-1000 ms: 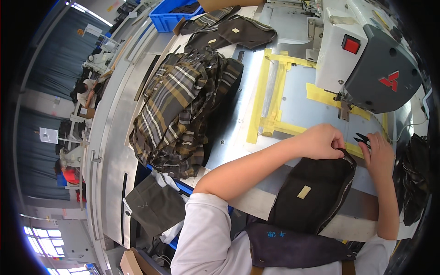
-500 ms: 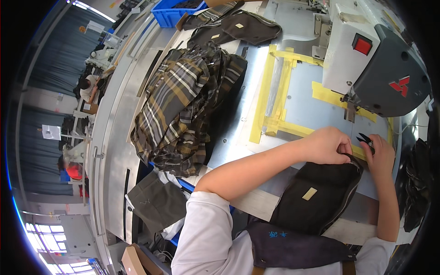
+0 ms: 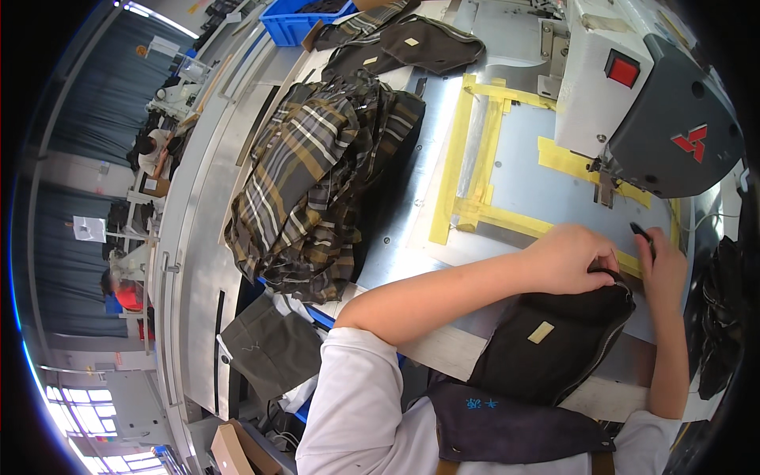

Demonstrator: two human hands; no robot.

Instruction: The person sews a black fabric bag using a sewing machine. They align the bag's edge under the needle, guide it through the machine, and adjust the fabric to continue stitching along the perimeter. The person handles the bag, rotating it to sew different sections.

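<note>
My left hand (image 3: 574, 260) pinches the top end of a dark brown fabric piece (image 3: 511, 348) with a zipper along its right edge and a small pale patch on its face. The piece hangs over the near edge of the table toward my lap. Just right of that end, my right hand (image 3: 665, 265) is closed around small black thread snips (image 3: 641, 231), tips pointing up and left. Both hands are in front of the sewing machine (image 3: 669, 131), close to its needle area. My fingers hide part of the fabric's end and the snips' handle.
Yellow tape (image 3: 453, 170) frames part of the metal work plate. A plaid fabric heap (image 3: 305, 174) lies to the left, with more zippered dark pieces (image 3: 431, 47) behind it. A blue bin (image 3: 305, 22) stands at the far left. Dark cloth (image 3: 719, 317) hangs at the right.
My left hand and the fabric's end have shifted slightly right. The snips have turned in my right hand, and their two blades, spread before, now look closed together.
</note>
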